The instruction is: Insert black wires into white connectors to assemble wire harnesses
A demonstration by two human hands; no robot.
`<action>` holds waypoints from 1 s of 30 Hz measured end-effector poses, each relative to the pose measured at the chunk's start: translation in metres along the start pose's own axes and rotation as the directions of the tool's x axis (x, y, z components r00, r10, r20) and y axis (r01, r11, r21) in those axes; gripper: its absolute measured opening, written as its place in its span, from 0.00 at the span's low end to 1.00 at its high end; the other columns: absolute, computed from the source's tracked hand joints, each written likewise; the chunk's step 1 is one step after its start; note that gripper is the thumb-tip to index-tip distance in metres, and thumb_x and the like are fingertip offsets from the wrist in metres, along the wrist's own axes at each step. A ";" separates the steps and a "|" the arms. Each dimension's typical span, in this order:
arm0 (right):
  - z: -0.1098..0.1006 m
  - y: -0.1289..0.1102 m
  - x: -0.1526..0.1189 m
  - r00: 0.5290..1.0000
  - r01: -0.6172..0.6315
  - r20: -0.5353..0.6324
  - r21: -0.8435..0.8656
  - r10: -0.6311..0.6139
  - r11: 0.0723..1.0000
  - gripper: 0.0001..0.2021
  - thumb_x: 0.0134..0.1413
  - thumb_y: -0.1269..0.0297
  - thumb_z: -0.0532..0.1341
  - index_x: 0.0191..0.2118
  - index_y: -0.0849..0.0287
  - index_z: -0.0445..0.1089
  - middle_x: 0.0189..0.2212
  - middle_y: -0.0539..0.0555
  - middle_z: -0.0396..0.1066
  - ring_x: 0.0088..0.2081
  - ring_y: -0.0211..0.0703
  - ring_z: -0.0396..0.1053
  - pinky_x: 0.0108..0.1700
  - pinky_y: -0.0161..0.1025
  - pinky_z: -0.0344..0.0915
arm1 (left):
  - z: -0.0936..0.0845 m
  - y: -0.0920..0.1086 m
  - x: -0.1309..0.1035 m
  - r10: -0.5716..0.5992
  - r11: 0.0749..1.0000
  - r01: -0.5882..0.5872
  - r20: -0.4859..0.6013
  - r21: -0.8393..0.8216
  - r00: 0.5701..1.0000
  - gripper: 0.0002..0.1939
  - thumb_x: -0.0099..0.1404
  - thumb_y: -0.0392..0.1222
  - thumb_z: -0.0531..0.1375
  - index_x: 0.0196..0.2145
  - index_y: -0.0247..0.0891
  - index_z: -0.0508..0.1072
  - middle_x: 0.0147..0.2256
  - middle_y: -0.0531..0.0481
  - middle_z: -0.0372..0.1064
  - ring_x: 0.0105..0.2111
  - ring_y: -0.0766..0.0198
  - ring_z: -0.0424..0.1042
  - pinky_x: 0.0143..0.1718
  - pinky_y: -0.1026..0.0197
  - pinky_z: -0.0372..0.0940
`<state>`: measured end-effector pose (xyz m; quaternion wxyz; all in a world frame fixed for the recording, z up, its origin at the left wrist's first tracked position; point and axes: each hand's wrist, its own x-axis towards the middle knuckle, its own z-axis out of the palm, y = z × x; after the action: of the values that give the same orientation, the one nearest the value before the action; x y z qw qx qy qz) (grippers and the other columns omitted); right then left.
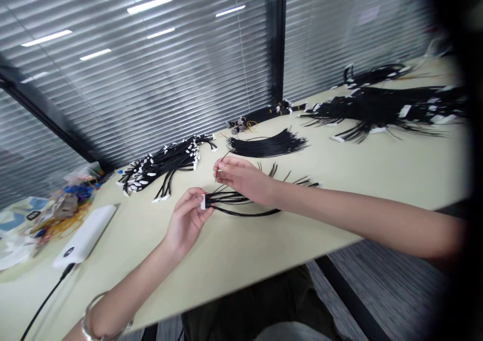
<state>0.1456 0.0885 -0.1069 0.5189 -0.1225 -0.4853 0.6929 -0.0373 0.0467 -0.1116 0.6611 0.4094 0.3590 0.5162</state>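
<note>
My left hand (189, 219) is closed on a white connector (203, 201), pinched between thumb and fingers. Several black wires (230, 198) run from that connector to the right, passing under my right hand and forearm, with loose ends fanned out beyond. Above them, my right hand (241, 177) pinches one thin black wire (222, 162) between thumb and fingertips. Its upper end points toward a loose bundle of cut black wires (267, 145) lying just behind. Whether the wire's lower end touches the connector cannot be made out.
Black cables with white connectors (166, 162) lie heaped at the back left. Another big cable pile (377, 107) covers the right side. A white power bank (86, 236) with a black cord lies at left, beside bags and coloured bits (68, 205). Blinds (169, 69) stand behind the table (241, 260).
</note>
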 end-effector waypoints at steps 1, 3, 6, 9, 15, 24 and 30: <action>0.001 0.000 -0.001 1.000 -0.001 0.005 -0.023 0.001 1.000 0.07 0.50 0.60 0.63 0.32 0.58 0.69 0.36 0.50 0.66 0.38 0.34 0.65 0.48 0.36 0.62 | 0.000 0.000 0.000 0.012 1.000 -0.012 -0.005 0.004 1.000 0.05 0.57 0.31 0.60 0.34 0.35 0.70 0.33 0.52 0.66 0.30 0.71 0.70 0.34 0.68 0.71; 0.003 0.001 -0.003 1.000 0.004 0.010 -0.085 -0.003 0.996 0.07 0.50 0.60 0.63 0.32 0.58 0.69 0.34 0.49 0.66 0.36 0.33 0.65 0.46 0.36 0.62 | 0.000 0.000 0.000 0.027 1.000 -0.027 -0.008 0.007 1.000 0.05 0.58 0.31 0.60 0.34 0.35 0.70 0.33 0.52 0.65 0.29 0.72 0.69 0.34 0.68 0.71; 0.007 0.001 -0.007 1.000 0.012 0.030 -0.221 -0.005 0.975 0.08 0.48 0.61 0.64 0.34 0.57 0.69 0.30 0.48 0.68 0.34 0.33 0.66 0.43 0.35 0.62 | -0.001 -0.001 0.000 0.033 0.999 -0.033 -0.002 0.002 0.999 0.04 0.58 0.31 0.60 0.33 0.35 0.70 0.31 0.52 0.65 0.28 0.72 0.68 0.33 0.69 0.71; 0.010 0.001 -0.010 0.994 0.057 0.110 -0.337 -0.021 0.940 0.07 0.49 0.62 0.63 0.34 0.56 0.68 0.30 0.48 0.68 0.33 0.34 0.66 0.40 0.35 0.63 | -0.001 0.000 0.001 0.044 0.999 -0.044 0.001 -0.018 0.999 0.04 0.57 0.31 0.60 0.32 0.35 0.70 0.31 0.53 0.65 0.28 0.72 0.68 0.32 0.69 0.71; 0.010 0.004 -0.012 0.965 0.261 0.180 -0.590 -0.190 0.764 0.04 0.51 0.64 0.62 0.33 0.57 0.69 0.33 0.49 0.69 0.38 0.36 0.66 0.47 0.37 0.60 | -0.001 0.000 0.002 0.085 0.995 -0.085 -0.004 -0.052 0.996 0.04 0.58 0.30 0.59 0.32 0.35 0.70 0.30 0.53 0.65 0.29 0.71 0.70 0.31 0.71 0.70; 0.007 0.007 -0.014 0.965 0.261 0.166 -0.685 -0.204 0.680 0.05 0.50 0.64 0.62 0.33 0.58 0.69 0.33 0.49 0.70 0.38 0.36 0.67 0.44 0.37 0.61 | -0.004 -0.001 0.003 0.083 0.994 -0.083 0.002 -0.070 0.997 0.04 0.59 0.30 0.59 0.34 0.34 0.70 0.30 0.53 0.65 0.29 0.71 0.70 0.31 0.71 0.70; 0.005 0.010 -0.015 0.966 0.255 0.150 -0.703 -0.212 0.664 0.06 0.50 0.62 0.62 0.32 0.58 0.68 0.33 0.49 0.70 0.37 0.36 0.68 0.43 0.37 0.62 | -0.004 -0.001 0.002 0.073 0.995 -0.073 0.005 -0.072 0.997 0.04 0.59 0.30 0.59 0.34 0.34 0.70 0.30 0.52 0.65 0.29 0.71 0.70 0.31 0.71 0.69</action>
<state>0.1426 0.0731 -0.1168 0.5008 -0.2323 -0.7423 0.3798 -0.0404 0.0494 -0.1141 0.6575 0.4002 0.3222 0.5510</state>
